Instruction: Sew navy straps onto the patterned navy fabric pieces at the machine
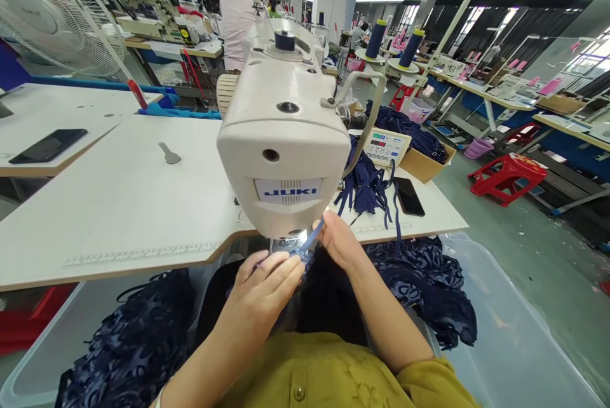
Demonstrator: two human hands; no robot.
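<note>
Right in front of me stands a white sewing machine [286, 135] with JUKI on its head. Under that head my left hand [269, 284] is closed over a small piece of blue patterned fabric [305, 257]. My right hand [337, 239] pinches a narrow blue strap [313, 235], which slants down from my fingers to the fabric. The needle area is mostly hidden by the machine head and my fingers. A bundle of navy straps [365, 189] lies on the table to the right, one strap hanging over the edge.
Plastic bins beside my lap hold dark patterned garments [133, 338] on the left and more garments [422, 287] on the right. A phone [408, 197] and a control panel [387, 146] sit right of the machine. A flat metal piece [169, 154] lies left. Another person [237, 27] stands beyond.
</note>
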